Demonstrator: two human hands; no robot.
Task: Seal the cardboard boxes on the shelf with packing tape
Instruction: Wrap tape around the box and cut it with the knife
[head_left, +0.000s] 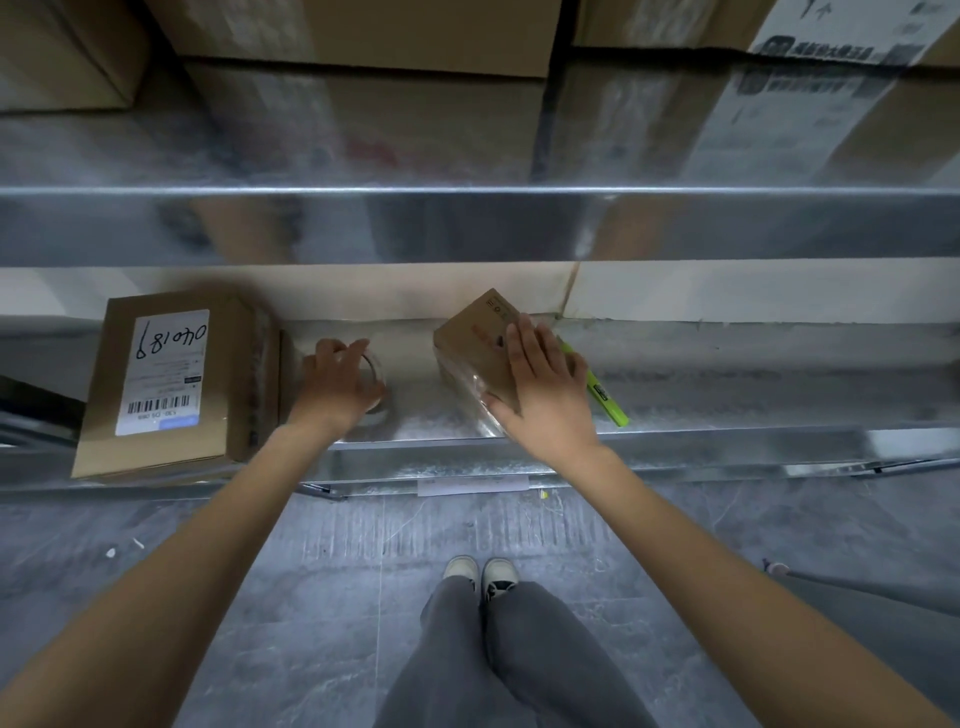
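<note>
Cardboard small box (480, 345) sat on the metal shelf (727, 384), turned askew, and the person's right hand (545, 392) lay flat on its top with straight fingers, pressing rather than gripping, probably to keep it from sliding while clear tape along its near edge was smoothed. Off to the side, the left hand (340, 382) curled round the tape roll (375, 379) standing on the shelf, ready for another strip. Beside it stood a labelled box (166, 384); a green marker (602, 392) lay just right of the small box.
</note>
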